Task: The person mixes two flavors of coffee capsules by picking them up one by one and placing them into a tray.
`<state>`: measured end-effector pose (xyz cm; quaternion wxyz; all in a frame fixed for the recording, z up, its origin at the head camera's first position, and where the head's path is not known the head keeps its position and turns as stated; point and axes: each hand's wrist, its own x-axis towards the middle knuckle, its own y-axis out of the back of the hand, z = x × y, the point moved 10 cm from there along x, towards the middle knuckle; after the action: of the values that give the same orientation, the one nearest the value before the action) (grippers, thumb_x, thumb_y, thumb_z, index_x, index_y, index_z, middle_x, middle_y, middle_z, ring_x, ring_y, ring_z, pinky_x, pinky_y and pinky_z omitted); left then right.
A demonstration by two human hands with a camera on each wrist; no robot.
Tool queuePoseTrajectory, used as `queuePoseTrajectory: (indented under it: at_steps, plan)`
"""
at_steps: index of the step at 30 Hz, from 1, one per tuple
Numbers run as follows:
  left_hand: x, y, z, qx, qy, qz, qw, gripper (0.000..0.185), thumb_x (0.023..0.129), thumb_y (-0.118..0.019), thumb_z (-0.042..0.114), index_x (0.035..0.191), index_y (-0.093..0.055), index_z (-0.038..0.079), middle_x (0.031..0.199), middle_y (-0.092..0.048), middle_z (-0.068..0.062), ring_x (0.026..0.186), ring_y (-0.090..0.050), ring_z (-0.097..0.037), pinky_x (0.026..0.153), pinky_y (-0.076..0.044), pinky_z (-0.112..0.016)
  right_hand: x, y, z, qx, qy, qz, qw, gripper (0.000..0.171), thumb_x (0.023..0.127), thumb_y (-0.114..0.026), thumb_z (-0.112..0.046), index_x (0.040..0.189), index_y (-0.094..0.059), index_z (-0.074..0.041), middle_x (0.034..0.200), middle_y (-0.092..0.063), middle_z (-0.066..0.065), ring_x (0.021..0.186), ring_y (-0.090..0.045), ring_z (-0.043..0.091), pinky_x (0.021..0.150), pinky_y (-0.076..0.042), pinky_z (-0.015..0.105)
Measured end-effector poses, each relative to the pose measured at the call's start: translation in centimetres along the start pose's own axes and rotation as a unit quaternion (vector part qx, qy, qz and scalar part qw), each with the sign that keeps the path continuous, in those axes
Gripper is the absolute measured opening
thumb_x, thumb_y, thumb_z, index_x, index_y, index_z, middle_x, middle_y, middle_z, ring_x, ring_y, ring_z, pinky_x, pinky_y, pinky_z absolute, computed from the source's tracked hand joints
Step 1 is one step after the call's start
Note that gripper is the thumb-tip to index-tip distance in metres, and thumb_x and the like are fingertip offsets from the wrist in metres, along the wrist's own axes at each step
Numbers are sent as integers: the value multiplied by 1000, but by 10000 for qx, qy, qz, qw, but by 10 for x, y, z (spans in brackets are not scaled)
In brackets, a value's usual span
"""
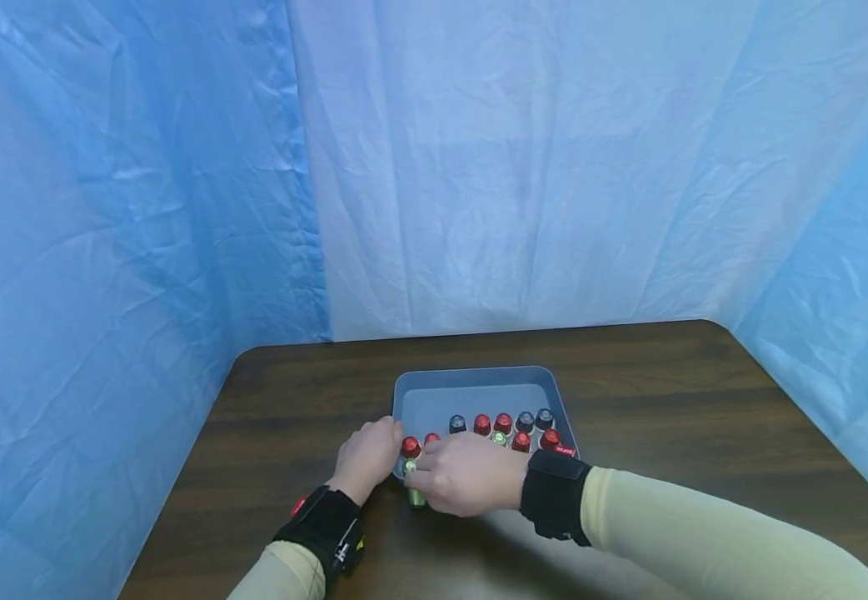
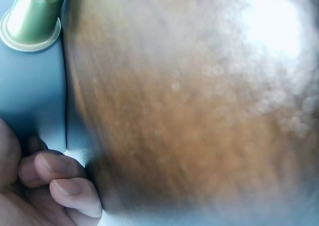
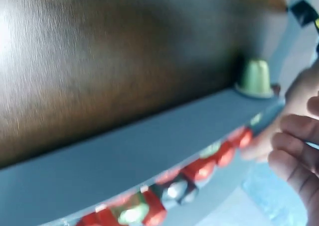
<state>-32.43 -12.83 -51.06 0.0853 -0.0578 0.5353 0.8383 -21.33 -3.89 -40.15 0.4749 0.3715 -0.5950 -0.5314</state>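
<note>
right hand (image 1: 467,483) hides tray (image 1: 479,379) near rim; wrist views blurred

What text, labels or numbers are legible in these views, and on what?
None can be read.
Red label on the near right rim of the blue tray: light marks, too small to read.
Capsules in the tray: no print visible.
Both wrist views: blurred, no lettering shows.

No legible text, brand or no. in any view. Small red label (image 1: 565,451) at tray (image 1: 471,377) near-right corner: print too small to read. Capsules (image 1: 503,423) and wrist straps (image 1: 552,493): no readable markings.
</note>
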Motion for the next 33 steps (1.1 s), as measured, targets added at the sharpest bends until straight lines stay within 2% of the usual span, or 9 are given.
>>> queuePoseTrajectory:
  at_steps: [3, 10, 18, 22, 27, 33]
  plan:
    - [0, -1, 0, 31, 20, -29, 10000, 27, 107, -52, 29, 92, -61, 8, 70, -53, -5, 59, -53, -20, 53, -44, -32, -1, -5, -11, -85, 227, 32, 9997, 26, 94, -75, -27, 117, -75, -16, 99, -69, -7, 88, -62, 5, 86, -47, 10]
    - [1, -1, -1, -35, 125, -38, 9999, 30, 108, -50, 31, 94, -62, 7, 71, -54, -6, 61, -54, -21, 54, -44, -33, -4, -15, -22, -362, 413, -130, 9984, 32, 97, -72, -28, 127, -72, -18, 103, -60, -5, 87, -57, 5, 77, -46, 10]
    - [0, -1, -2, -26, 179, -78, 9998, 31, 108, -49, 33, 95, -62, 8, 72, -55, -5, 62, -55, -20, 56, -46, -33, -4, -32, -25, -601, 364, -576, 9959, 41, 97, -71, -32, 135, -67, -18, 117, -63, -5, 99, -60, 4, 93, -48, 13]
    - [2, -1, -2, -20, 185, -74, 9998, 32, 108, -48, 32, 94, -62, 8, 72, -54, -5, 61, -54, -21, 54, -44, -33, -4, -38, -26, -706, 321, -715, 9944, 41, 97, -72, -33, 134, -67, -19, 121, -65, -5, 101, -62, 3, 96, -48, 15]
    - [3, -3, -3, 15, 204, -71, 9998, 31, 108, -49, 32, 96, -63, 7, 72, -54, -5, 62, -54, -21, 55, -44, -33, -8, -45, -26, -750, 267, -941, 9924, 38, 98, -71, -32, 134, -67, -22, 123, -65, -6, 100, -63, 3, 91, -51, 17]
    - [2, -2, -2, 62, 168, -79, 9998, 29, 107, -51, 31, 98, -63, 7, 73, -54, -5, 62, -54, -20, 54, -44, -33, -10, -48, -26, -628, 374, -902, 9932, 36, 98, -70, -35, 132, -68, -23, 113, -63, -8, 91, -60, 2, 84, -50, 13]
